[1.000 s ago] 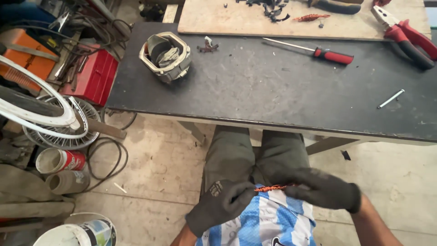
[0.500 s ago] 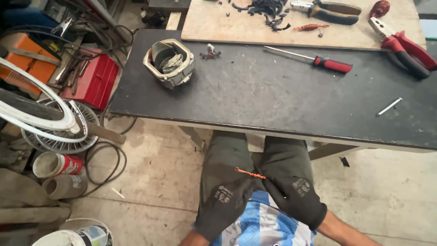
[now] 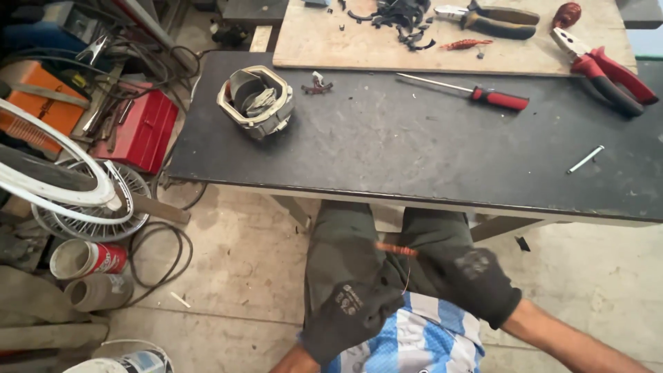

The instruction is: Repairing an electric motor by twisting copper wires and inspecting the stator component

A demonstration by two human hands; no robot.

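Below the dark workbench, both gloved hands pinch a copper coil.

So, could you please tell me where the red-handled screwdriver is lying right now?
In the head view, the red-handled screwdriver lies on the dark tabletop, right of centre, beside the wooden board and left of the red pliers.

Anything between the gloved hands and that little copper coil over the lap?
No. The coil sits at the fingertips of the left hand and right hand; both seem to touch it. The grip itself is blurred.
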